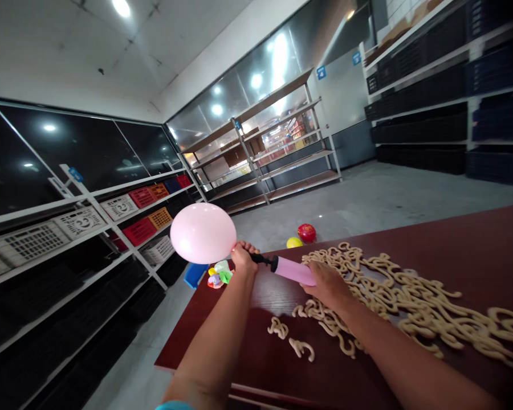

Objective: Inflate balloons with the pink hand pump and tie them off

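Note:
A pink inflated balloon (203,233) sits on the black nozzle of a pink hand pump (291,270). My left hand (243,258) is closed around the balloon's neck at the nozzle. My right hand (327,283) grips the pink barrel of the pump, just above the dark red table (453,239). Both hands hold the pump level over the table's far left corner.
A heap of beige wooden letter shapes (410,296) covers the table to the right, with a few loose ones (301,346) near my arms. Uninflated balloons (220,274) lie at the corner. Red (306,232) and yellow (294,242) balloons and a blue object (194,274) rest on the floor. Shelves with crates (81,222) line the left.

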